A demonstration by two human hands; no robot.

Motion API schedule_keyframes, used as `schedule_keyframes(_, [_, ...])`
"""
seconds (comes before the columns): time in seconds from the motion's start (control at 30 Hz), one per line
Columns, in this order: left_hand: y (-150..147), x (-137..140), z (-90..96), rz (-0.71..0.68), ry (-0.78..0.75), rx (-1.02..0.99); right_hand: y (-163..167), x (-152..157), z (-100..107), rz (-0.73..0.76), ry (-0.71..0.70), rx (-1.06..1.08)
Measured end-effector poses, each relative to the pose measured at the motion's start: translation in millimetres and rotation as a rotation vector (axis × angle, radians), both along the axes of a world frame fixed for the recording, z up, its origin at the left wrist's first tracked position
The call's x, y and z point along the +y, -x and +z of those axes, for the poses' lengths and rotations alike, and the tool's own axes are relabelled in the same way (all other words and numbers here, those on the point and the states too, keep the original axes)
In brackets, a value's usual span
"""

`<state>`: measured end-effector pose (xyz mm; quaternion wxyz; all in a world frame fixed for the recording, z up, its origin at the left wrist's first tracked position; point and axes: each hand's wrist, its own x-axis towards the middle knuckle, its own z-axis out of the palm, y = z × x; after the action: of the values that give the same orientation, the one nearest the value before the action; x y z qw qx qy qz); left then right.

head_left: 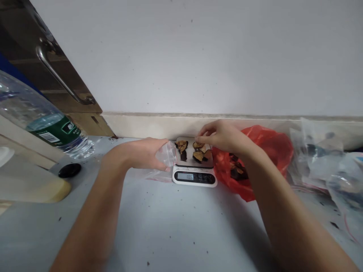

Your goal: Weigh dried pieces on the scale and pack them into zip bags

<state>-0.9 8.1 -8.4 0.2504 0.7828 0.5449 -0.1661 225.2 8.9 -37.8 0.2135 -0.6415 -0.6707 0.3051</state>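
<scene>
Crinkly clear bag (167, 155) (left grip (144, 153)) — wrinkled slices (198, 153)

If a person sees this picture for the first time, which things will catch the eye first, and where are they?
The eye goes first to the small white scale at the middle of the grey table, with brown dried slices on its platform. The right hand touches the slices from above, while the left hand holds a clear plastic bag just left of the scale. A bright red bag lies right of it.
</scene>
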Motion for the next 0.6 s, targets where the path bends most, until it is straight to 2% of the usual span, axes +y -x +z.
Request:
schedule_keyframes(0.13, [0, 0, -0.9, -0.008, 0.006, -0.015, -9, -5, 13, -0.015, 0.02, 0.008])
schedule_keyframes(0.23, [0, 0, -0.5, 0.003, 0.002, 0.009, -16, -4, 16, 0.006, 0.022, 0.029])
schedule_keyframes(0.37, [0, 0, -1.2, -0.012, 0.004, -0.004, -21, -4, 16, 0.037, -0.021, 0.033])
schedule_keyframes(0.5, [0, 1, -2.0, -0.004, 0.007, -0.003, -33, -11, 28, 0.127, -0.081, -0.038])
schedule_keyframes(0.6, [1, 1, -1.4, -0.013, -0.003, -0.021, -57, -23, 35, 0.146, 0.062, -0.212])
